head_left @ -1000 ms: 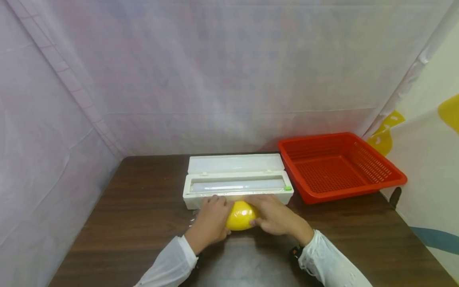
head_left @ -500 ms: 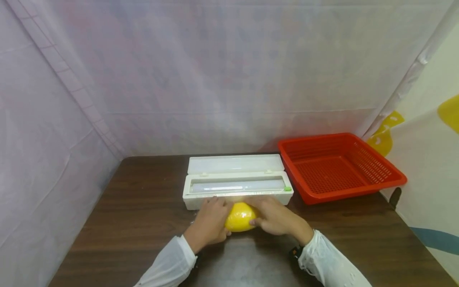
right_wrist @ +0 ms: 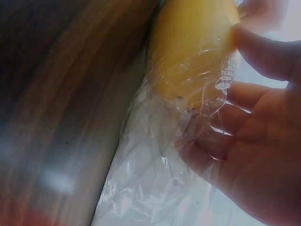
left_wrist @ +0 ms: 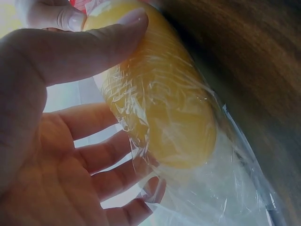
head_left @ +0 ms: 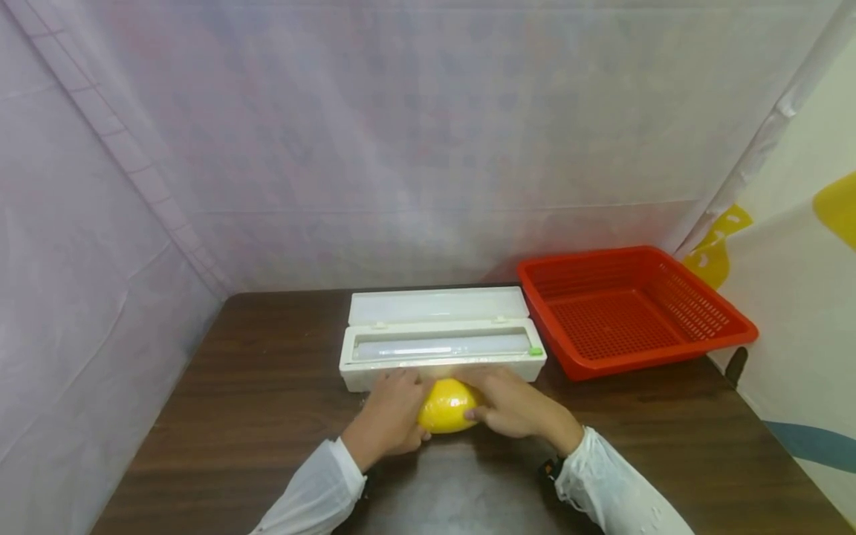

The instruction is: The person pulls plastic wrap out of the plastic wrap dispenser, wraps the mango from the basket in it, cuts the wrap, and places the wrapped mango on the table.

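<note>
A smooth yellow oval fruit (head_left: pixel 446 406), covered in clear plastic wrap (left_wrist: pixel 221 183), lies at the front of a white cling film box (head_left: pixel 441 375). On its left side my left hand (head_left: pixel 394 412) grips it, thumb across the near face and fingers behind. My right hand (head_left: pixel 515 401) holds the other end, its thumb pressed on the yellow surface. Loose wrap spreads past both ends of the fruit in the wrist views, and the fingers of each hand touch that film (right_wrist: pixel 150 160). Part of the fruit's far side is hidden by the hands.
The box's lid (head_left: pixel 440 305) stands open at the back, showing a film roll (head_left: pixel 444 346) inside; a green slider (head_left: pixel 536 351) sits at its right end. A red plastic basket (head_left: pixel 615 319) stands at the back right of the brown wooden table (head_left: pixel 267 386).
The fruit has shifted very slightly toward me and to the left between my hands. Both hands keep nearly the same hold; the box and basket stay put.
</note>
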Available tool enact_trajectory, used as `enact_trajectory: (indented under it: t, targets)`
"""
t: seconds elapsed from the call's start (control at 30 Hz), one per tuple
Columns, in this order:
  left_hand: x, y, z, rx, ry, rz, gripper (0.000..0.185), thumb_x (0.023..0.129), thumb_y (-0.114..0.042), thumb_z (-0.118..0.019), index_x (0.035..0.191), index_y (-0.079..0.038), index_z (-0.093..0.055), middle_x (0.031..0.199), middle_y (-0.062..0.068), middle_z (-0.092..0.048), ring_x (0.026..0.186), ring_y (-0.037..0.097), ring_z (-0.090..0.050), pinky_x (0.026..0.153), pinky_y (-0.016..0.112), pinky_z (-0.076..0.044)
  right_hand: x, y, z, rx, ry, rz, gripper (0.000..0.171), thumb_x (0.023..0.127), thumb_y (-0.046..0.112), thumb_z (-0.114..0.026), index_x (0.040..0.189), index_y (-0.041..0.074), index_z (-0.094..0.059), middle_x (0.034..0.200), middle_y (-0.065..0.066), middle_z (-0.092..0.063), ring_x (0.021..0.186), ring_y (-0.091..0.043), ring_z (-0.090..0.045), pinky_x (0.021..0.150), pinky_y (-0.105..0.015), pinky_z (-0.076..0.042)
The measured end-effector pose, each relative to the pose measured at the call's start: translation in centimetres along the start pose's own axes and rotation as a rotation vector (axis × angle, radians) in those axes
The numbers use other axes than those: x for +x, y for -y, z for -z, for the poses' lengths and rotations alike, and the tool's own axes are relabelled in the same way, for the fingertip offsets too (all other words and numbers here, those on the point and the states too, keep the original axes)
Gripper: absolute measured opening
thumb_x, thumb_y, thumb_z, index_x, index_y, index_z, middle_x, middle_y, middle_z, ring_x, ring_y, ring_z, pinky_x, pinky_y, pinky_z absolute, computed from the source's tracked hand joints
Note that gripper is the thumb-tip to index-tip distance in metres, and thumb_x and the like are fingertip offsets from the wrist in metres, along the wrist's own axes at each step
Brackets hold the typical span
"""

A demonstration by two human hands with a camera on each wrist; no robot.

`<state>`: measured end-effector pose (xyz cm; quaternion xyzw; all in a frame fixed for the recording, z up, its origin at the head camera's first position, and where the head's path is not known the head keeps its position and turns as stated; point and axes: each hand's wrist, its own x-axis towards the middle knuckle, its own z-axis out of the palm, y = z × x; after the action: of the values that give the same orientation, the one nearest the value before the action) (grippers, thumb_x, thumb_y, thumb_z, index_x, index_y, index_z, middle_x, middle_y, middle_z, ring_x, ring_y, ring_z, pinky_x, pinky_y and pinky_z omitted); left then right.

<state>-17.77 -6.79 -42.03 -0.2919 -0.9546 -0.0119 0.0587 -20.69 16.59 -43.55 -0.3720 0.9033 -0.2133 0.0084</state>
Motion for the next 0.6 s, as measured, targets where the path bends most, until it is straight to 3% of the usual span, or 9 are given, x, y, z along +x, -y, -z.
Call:
enact_trajectory:
  t: [0.27,0.6]
  targets:
    - [0.08,0.18,-0.03,-0.031,0.018,0.003,0.076,0.071,-0.045,-0.086,0.134,-0.011,-0.062,0.113,0.008,-0.065,0.105,0.025,-0.060,0.092,0.047,-0.048,-0.07,-0.01,0.08,-0.002,-0.001,0.007,0.061,0.086,0.025,-0.074,0.142,0.009,-0.056,0.139,-0.005,-0.063,0.126,-0.023,-0.060,0.111,-0.045,-0.044]
    - [0.04,0.41,0.07,-0.115,0.053,-0.003,0.074,0.072,-0.042,-0.087,0.135,-0.012,-0.062,0.121,0.009,-0.068,0.110,0.027,-0.062,0.099,0.049,-0.048,0.03,0.00,0.26,0.016,0.009,0.053,0.048,0.088,0.022,-0.073,0.133,0.012,-0.060,0.125,0.001,-0.067,0.114,-0.017,-0.062,0.104,-0.044,-0.048]
